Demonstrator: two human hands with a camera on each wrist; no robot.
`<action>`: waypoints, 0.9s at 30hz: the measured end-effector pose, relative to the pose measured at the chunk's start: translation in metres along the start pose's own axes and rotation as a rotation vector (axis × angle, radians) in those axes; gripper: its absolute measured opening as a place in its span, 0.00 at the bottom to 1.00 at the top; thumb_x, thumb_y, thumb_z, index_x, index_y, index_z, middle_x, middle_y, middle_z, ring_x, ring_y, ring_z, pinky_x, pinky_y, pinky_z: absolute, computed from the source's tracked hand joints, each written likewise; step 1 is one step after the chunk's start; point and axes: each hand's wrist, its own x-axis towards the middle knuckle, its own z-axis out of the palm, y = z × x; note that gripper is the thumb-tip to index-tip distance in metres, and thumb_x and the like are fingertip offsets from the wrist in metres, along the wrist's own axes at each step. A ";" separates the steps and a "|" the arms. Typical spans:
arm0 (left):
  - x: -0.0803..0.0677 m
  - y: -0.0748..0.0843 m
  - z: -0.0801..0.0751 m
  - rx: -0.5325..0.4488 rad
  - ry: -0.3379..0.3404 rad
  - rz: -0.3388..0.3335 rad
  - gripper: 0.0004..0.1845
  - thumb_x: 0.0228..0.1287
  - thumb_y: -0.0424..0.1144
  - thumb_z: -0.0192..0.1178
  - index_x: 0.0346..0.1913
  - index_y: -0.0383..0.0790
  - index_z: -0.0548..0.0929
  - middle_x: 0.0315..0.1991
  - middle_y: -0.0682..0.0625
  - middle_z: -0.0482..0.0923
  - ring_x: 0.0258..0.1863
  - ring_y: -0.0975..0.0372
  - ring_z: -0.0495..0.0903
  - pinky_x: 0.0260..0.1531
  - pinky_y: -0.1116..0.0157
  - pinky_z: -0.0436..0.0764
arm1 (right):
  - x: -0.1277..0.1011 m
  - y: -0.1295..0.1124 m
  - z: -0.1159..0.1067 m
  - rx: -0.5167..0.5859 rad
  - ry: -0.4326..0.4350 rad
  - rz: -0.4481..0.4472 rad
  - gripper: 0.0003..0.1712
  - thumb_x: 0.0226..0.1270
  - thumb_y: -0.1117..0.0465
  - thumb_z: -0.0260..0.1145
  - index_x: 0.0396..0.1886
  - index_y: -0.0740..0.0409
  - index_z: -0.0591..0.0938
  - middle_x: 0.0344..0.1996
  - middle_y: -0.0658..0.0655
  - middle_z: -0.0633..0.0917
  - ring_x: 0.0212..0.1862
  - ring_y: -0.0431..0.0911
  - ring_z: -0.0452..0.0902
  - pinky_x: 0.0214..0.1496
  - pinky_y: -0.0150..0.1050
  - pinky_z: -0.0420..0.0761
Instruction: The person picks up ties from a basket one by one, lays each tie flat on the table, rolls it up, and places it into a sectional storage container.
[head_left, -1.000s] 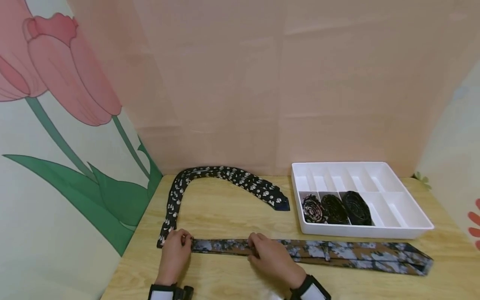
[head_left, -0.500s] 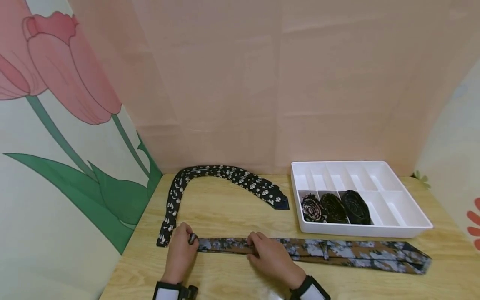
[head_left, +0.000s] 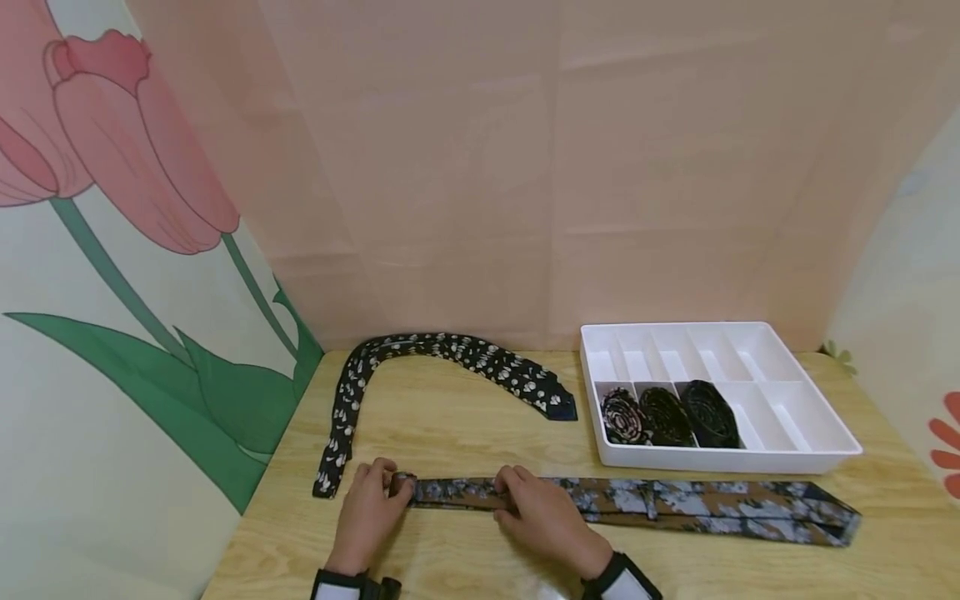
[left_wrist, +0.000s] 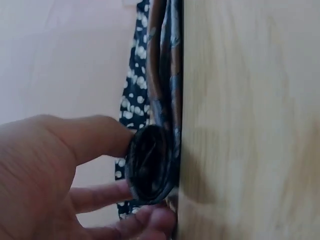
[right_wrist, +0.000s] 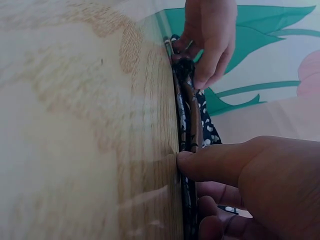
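Observation:
A brown necktie with blue-grey flowers lies lengthwise along the front of the table, its wide end to the right. Its narrow end is wound into a small roll. My left hand holds that roll between thumb and fingers. Farther right along the tie, my right hand pinches the flat strip, thumb on the near edge and fingers on the far edge. In the right wrist view the tie's layers run between both hands, close to the wood. Part of the strip is hidden under the right hand.
A black necktie with white flowers curves behind the left hand. At the back right stands a white divided tray with three rolled ties in its front compartments. Other tray compartments hold nothing. A pink backdrop rises behind the table.
My left hand has moved slightly right along the tie, turning its end into a roll. The flat stretch between the hands is shorter. My right hand stays in place.

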 end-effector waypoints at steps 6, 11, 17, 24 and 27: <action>-0.001 0.007 0.010 -0.052 0.010 0.099 0.14 0.55 0.37 0.70 0.40 0.46 0.74 0.35 0.50 0.67 0.27 0.61 0.67 0.27 0.66 0.67 | 0.000 -0.006 -0.003 -0.024 -0.011 0.008 0.14 0.62 0.49 0.69 0.43 0.44 0.76 0.31 0.41 0.73 0.26 0.34 0.66 0.27 0.32 0.66; -0.004 0.015 0.018 -0.065 -0.014 0.169 0.14 0.56 0.38 0.72 0.38 0.50 0.76 0.38 0.53 0.65 0.32 0.64 0.68 0.32 0.68 0.71 | 0.006 -0.022 -0.006 0.020 0.008 -0.019 0.13 0.64 0.51 0.67 0.44 0.48 0.78 0.33 0.43 0.75 0.29 0.33 0.69 0.28 0.32 0.70; -0.004 0.016 0.017 -0.062 -0.093 0.255 0.18 0.50 0.44 0.75 0.43 0.47 0.81 0.47 0.54 0.64 0.42 0.64 0.71 0.42 0.67 0.76 | 0.021 -0.037 0.009 0.151 -0.019 -0.182 0.22 0.68 0.56 0.63 0.61 0.50 0.77 0.51 0.47 0.79 0.48 0.38 0.74 0.47 0.36 0.79; -0.005 0.009 0.011 -0.091 -0.295 0.365 0.27 0.52 0.24 0.62 0.57 0.43 0.78 0.47 0.54 0.71 0.39 0.65 0.71 0.36 0.71 0.73 | 0.025 -0.036 0.024 0.052 -0.015 -0.211 0.24 0.66 0.55 0.64 0.63 0.48 0.77 0.54 0.48 0.76 0.51 0.41 0.71 0.50 0.38 0.78; -0.004 0.008 0.007 -0.061 -0.249 0.366 0.25 0.51 0.24 0.63 0.52 0.48 0.77 0.45 0.56 0.75 0.39 0.65 0.70 0.36 0.70 0.74 | 0.025 -0.038 0.023 0.057 0.008 -0.195 0.29 0.67 0.50 0.64 0.68 0.43 0.71 0.54 0.48 0.76 0.52 0.41 0.73 0.50 0.39 0.79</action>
